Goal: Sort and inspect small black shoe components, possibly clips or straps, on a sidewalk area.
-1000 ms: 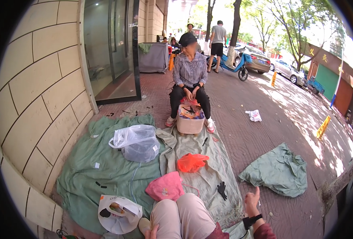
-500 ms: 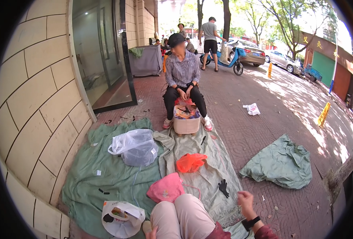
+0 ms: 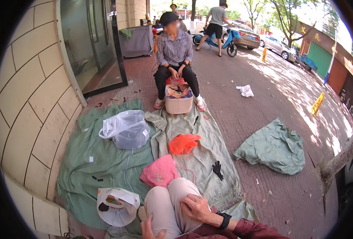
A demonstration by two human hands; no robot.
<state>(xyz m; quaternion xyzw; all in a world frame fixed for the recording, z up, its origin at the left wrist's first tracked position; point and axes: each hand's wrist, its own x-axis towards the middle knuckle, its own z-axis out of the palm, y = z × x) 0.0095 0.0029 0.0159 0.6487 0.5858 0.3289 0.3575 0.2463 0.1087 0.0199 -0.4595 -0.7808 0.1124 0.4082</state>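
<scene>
My right hand (image 3: 197, 208) rests on my right thigh, fingers loosely bent against the beige trousers (image 3: 179, 195) and holding nothing. Low at the frame's edge, my left hand (image 3: 149, 230) lies open along my left thigh, also without anything in it. Just beyond my knees is a pink checked cloth bag (image 3: 157, 172). A white carrier bag (image 3: 122, 217) with things inside stands left of my legs. To the right of my knees, a black glove (image 3: 217, 170) lies flat on the pale green cloth (image 3: 208, 139).
A red plastic bag (image 3: 184, 143) and a filled clear bag (image 3: 130, 131) sit on the sheets. Facing me, a person (image 3: 175, 55) sits behind a light bin (image 3: 179, 104). Crumpled green cloth (image 3: 272, 147) lies right. Another person (image 3: 216, 28) handles a blue scooter (image 3: 228, 38).
My right hand has come down from the right of my knees onto my right thigh. My left hand shows more. The view has shifted, and the standing person now leans over the scooter.
</scene>
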